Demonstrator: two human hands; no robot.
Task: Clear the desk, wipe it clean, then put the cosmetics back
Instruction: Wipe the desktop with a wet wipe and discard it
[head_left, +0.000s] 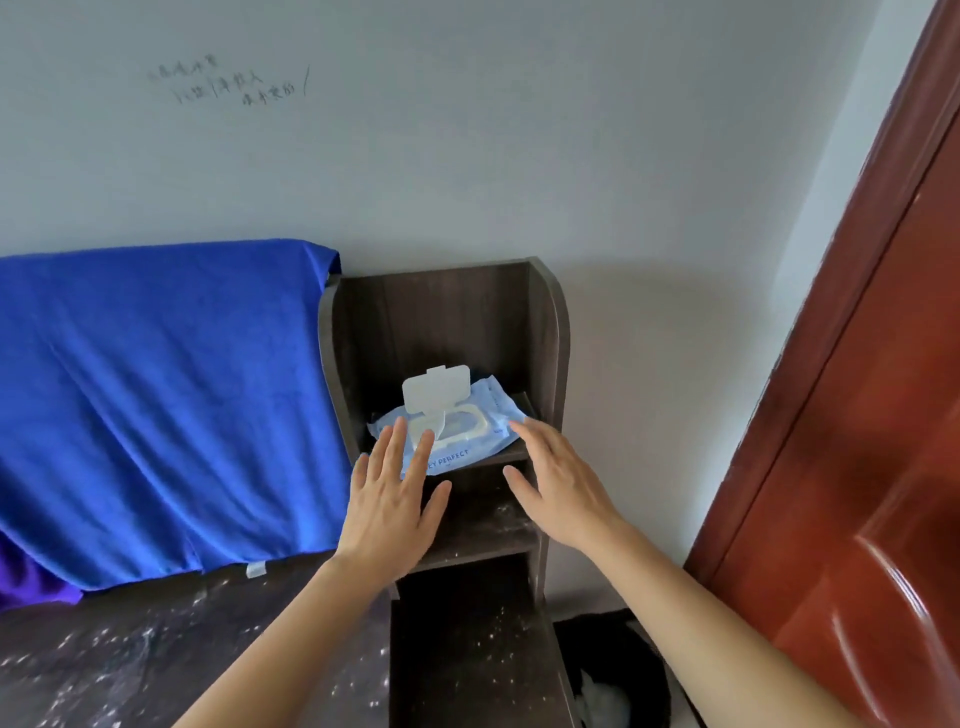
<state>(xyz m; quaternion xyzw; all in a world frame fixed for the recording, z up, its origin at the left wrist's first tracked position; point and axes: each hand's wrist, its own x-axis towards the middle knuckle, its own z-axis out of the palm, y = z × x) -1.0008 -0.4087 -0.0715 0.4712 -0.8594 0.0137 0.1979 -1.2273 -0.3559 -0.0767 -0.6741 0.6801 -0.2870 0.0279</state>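
Note:
A light blue pack of wet wipes (485, 410) lies on the upper shelf of a dark wooden shelf unit (550, 332), its white flip lid standing open. My left hand (392, 499) hovers flat over the pack's left front corner, fingers spread, holding nothing. My right hand (556, 486) reaches toward the pack's right edge, fingers apart and empty. The dark desk top (130, 654) at the lower left is speckled with white dust. No cosmetics are in view.
A blue towel (156, 395) hangs over something on the left, with purple cloth (31, 582) below it. A reddish-brown door (857, 415) stands at the right. A black bin (613, 670) with white waste sits on the floor beside the shelf unit.

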